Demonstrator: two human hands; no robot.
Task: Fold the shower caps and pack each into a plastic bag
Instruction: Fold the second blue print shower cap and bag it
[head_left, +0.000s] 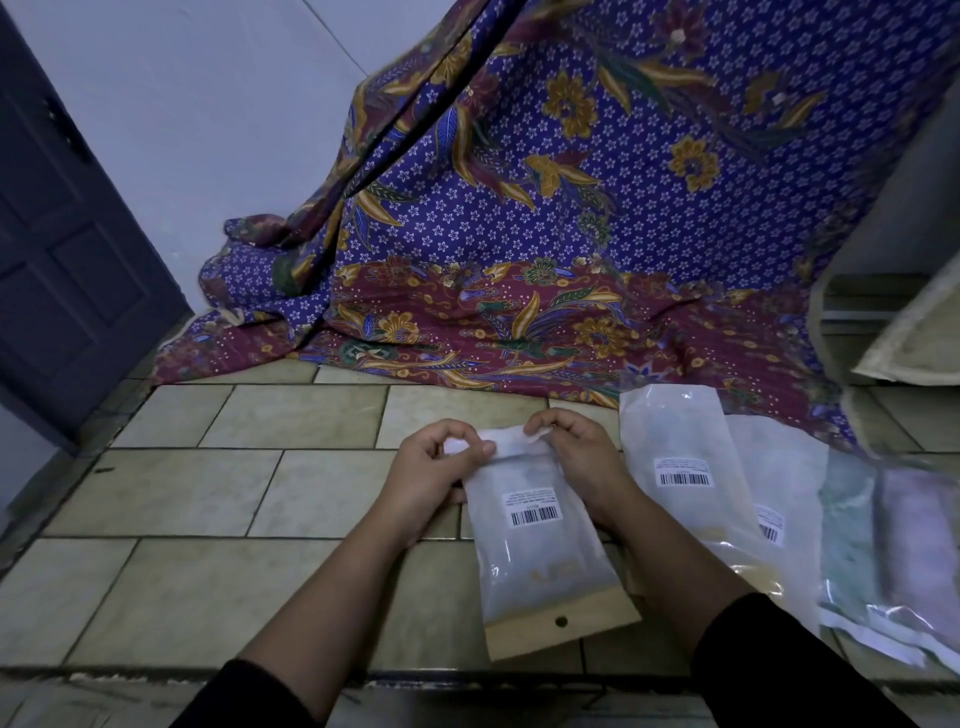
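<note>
The contents of the frosted translucent plastic bag (535, 551) held at mid-frame cannot be made out; only a pale grey haze is seen through the film, so whether a shower cap is inside cannot be told. A white barcode label (532, 506) is stuck to its face, but the print is too small to be read. Its lower end, nearest the person, is closed by a tan card strip (566, 631) punched with one round hole. The bag is held low over the beige glazed floor tiles (260, 493). Its white upper flap (506, 441) is pinched between the thumb and curled forefinger of the left hand (436, 467). The far corner of the flap is gripped by the bent fingers of the right hand (576, 452), whose fingertips are partly hidden behind the film.

To the right, two more frosted bags with barcode labels (675, 457) are laid overlapping on the tiles. Beyond them, blurred green and pink packets (883, 540) are cut off by the frame edge.

A soft, creased purple batik cloth with gold flowers and a maroon border (571, 208) is draped behind, down onto the floor. A dark panelled door (62, 234) is seen at the left.
</note>
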